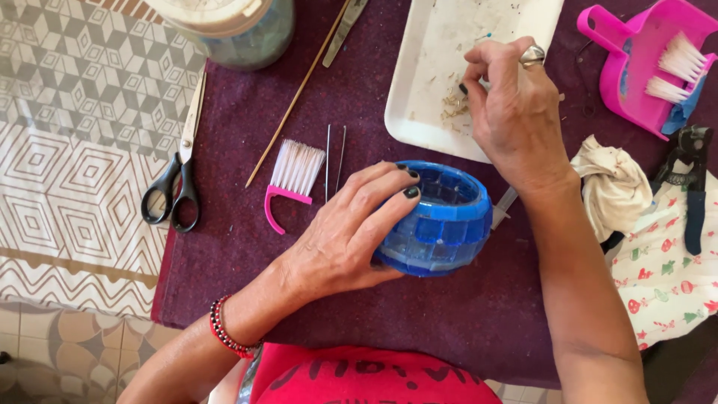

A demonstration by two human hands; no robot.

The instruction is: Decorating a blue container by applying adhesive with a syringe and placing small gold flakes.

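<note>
The left hand (340,236) grips a blue mosaic bowl (441,221) near the purple cloth's (419,314) front edge; the right hand (512,105), fingers pinched narrow, reaches into the white tray (430,67) at the back edge.

Left hand (351,232) grips blue mosaic bowl (441,221) on purple cloth (449,314), fingers over its rim. Right hand (508,105) over white tray (426,75), fingertips pinched near debris; what they pinch cannot be made out. Pink brush (294,179), tweezers (335,161), scissors (178,176) left of bowl. Pink dustpan (636,67) upper right.
</note>
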